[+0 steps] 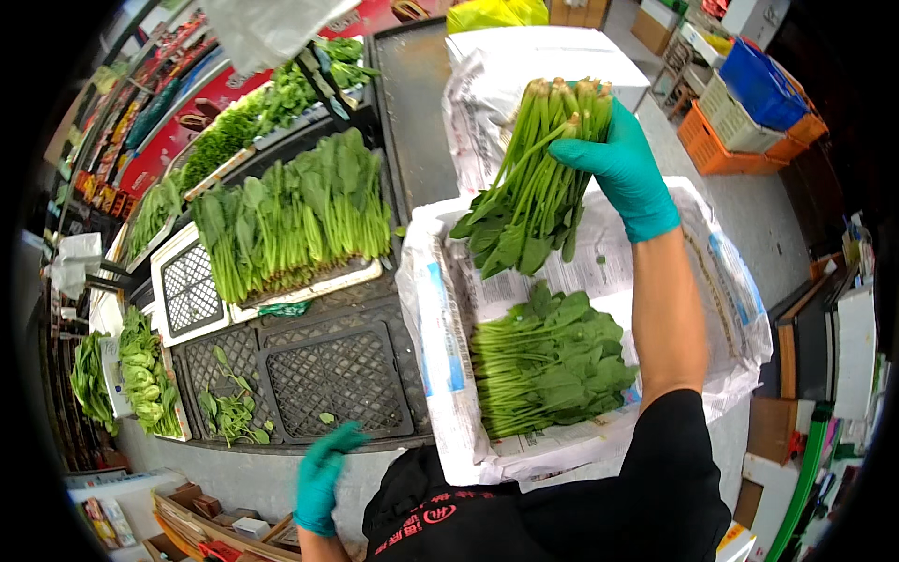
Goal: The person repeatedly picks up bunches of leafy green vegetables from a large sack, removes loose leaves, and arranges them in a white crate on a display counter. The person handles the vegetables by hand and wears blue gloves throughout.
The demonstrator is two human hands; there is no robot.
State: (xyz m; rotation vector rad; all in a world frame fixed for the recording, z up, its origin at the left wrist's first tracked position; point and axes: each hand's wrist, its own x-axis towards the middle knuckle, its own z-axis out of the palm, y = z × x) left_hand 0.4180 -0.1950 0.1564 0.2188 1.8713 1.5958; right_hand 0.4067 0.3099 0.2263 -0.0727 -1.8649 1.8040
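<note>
In a teal glove, my right hand [618, 161] grips a bunch of leafy greens [544, 165], its cut stem ends up and its leaves hanging down. The bunch is above a white box [456, 449] lined with printed paper. More leafy greens [555, 358] lie inside the box, stems to the left and leaves to the right. My left hand [326, 478], also gloved and slightly blurred, holds nothing; it is by the near edge of the display stand, below a black mesh crate [337, 386].
A row of upright leafy greens [302, 218] stands in a white-rimmed tray at the left. Loose sprigs [235, 411] lie on the black mesh. Beyond the box are a white carton [562, 46] and a yellow bag [499, 14]. Stacked plastic crates [744, 112] stand at the far right.
</note>
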